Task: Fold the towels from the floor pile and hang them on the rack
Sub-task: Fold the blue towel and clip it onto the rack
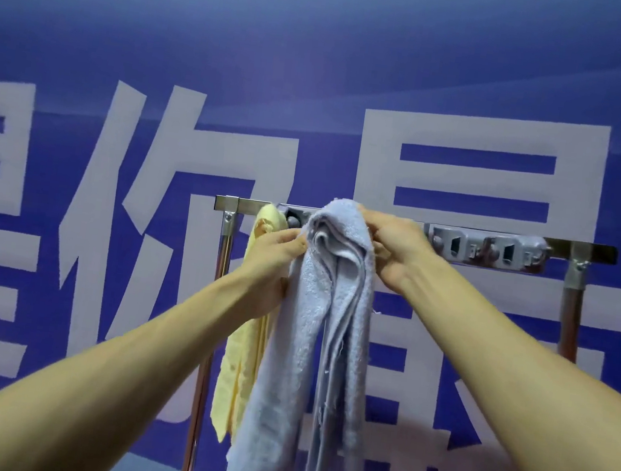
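A pale grey-blue towel point(317, 339) is draped over the top bar of the rack point(591, 249), near its left end. It is bunched into long vertical folds rather than laid flat, with a looped terry surface and frayed threads along its lower edges. Its top is gathered into a rounded hump above the bar, and its lower end hangs down almost to the bottom edge of the view.

The towel's upper left edge is pinched by the left hand point(272, 258), the fingers closed on the cloth. The right hand point(392, 246) is clasped over the towel's top right side, at bar height; its fingertips are hidden in the fabric.

Just beside the grey-blue towel, on its left, a pale yellow towel point(238, 368) is hung from the same bar. Much of it is covered by the left hand and forearm and by the grey-blue towel.

Grey clips point(496, 252) are seen along the bar to the right. How the towels are fastened cannot be told, since that part of the bar is covered. The copper-coloured rack posts point(208, 340) are cut off below. Behind stands a blue wall point(324, 59) with large white characters.
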